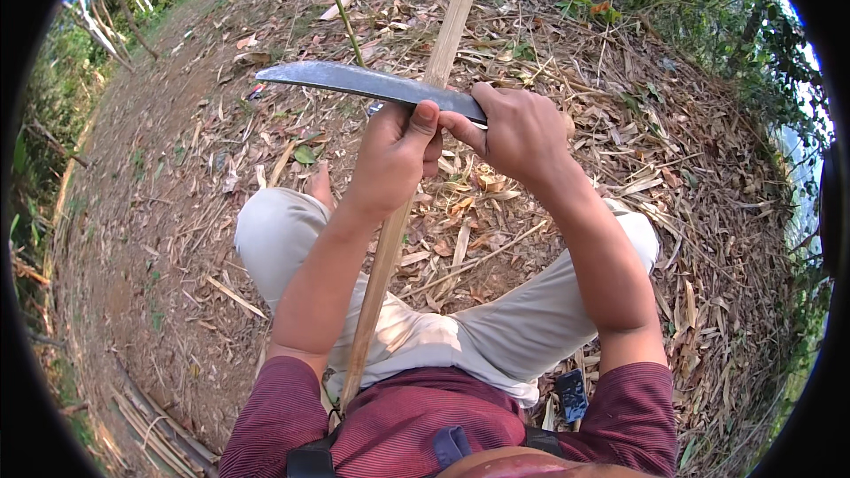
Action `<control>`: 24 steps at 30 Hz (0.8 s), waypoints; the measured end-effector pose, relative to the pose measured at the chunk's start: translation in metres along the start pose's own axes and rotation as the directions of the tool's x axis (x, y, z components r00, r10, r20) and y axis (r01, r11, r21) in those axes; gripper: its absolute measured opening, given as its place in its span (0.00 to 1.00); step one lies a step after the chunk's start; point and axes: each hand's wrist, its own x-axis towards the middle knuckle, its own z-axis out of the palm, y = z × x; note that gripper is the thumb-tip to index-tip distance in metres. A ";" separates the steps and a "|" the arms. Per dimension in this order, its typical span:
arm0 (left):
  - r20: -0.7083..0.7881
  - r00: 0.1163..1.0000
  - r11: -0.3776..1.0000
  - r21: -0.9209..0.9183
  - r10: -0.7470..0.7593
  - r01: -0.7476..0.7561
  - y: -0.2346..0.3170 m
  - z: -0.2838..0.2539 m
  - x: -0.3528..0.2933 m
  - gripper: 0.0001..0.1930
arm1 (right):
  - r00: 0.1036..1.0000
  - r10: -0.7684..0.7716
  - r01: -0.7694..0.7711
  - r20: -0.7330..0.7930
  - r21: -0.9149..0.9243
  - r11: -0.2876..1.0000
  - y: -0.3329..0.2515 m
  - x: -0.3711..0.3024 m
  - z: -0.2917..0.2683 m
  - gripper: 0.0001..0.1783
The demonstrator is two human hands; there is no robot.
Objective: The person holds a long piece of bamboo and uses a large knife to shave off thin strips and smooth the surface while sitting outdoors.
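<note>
A long pale bamboo strip [380, 279] runs from my lap up and away past the upper edge of the view. My left hand [390, 159] is closed around it at mid-length, thumb upward. My right hand [524, 134] grips a machete by its handle, which the fingers mostly hide. The grey machete blade [354, 80] points left and lies across the strip, just above my left thumb. The fingertips of both hands are close together beside the strip, and I cannot tell whether they touch.
I sit with legs bent on ground strewn with dry leaves and shavings [708, 239]. A thin green stem [341, 4] stands ahead. A dark phone-like object [571, 394] lies by my right hip. Tied sticks [159, 434] lie at lower left. Bushes [699, 0] grow at the far right.
</note>
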 end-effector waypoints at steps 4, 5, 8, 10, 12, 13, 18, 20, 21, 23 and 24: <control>-0.036 0.999 0.999 0.043 0.008 -0.007 -0.002 -0.001 0.001 0.24 | 0.996 -0.033 0.029 -0.085 -0.049 0.998 0.004 0.003 0.010 0.35; -0.037 0.999 0.999 0.049 0.010 -0.008 -0.002 -0.002 0.001 0.24 | 0.992 -0.050 0.043 -0.117 -0.061 0.997 0.004 0.003 0.012 0.36; -0.089 0.996 0.999 0.044 -0.007 0.011 0.000 0.000 -0.001 0.23 | 0.987 -0.059 0.044 -0.148 -0.102 0.994 0.005 0.004 0.017 0.36; -0.100 0.995 0.996 0.084 0.010 -0.002 -0.003 -0.001 0.002 0.22 | 0.984 -0.067 0.050 -0.163 -0.104 0.993 0.007 0.006 0.021 0.35; -0.109 0.994 0.994 0.109 0.009 0.003 -0.005 -0.004 0.003 0.20 | 0.971 -0.103 0.079 -0.217 -0.117 0.990 0.011 0.009 0.027 0.36; -0.112 0.994 0.994 0.111 0.000 0.013 -0.006 -0.005 0.003 0.18 | 0.956 -0.136 0.105 -0.260 -0.133 0.986 0.016 0.011 0.031 0.37; -0.146 0.989 0.977 0.215 0.030 0.002 -0.013 0.002 0.007 0.15 | 0.892 -0.297 0.235 -0.341 -0.210 0.949 0.040 0.020 0.033 0.39; -0.109 0.990 0.969 0.241 0.090 -0.061 -0.013 0.008 0.007 0.15 | 0.902 -0.303 0.242 -0.308 -0.220 0.945 0.047 0.020 0.031 0.40; -0.113 0.991 0.974 0.222 0.066 -0.039 -0.012 0.010 0.008 0.14 | 0.896 -0.309 0.243 -0.319 -0.231 0.942 0.050 0.019 0.031 0.40; -0.131 0.991 0.982 0.186 0.019 0.005 -0.009 0.012 0.008 0.14 | 0.889 -0.313 0.239 -0.334 -0.246 0.939 0.053 0.020 0.032 0.40; -0.153 0.988 0.982 0.186 -0.002 0.031 -0.009 0.013 0.010 0.14 | 0.884 -0.319 0.241 -0.341 -0.251 0.937 0.054 0.020 0.033 0.40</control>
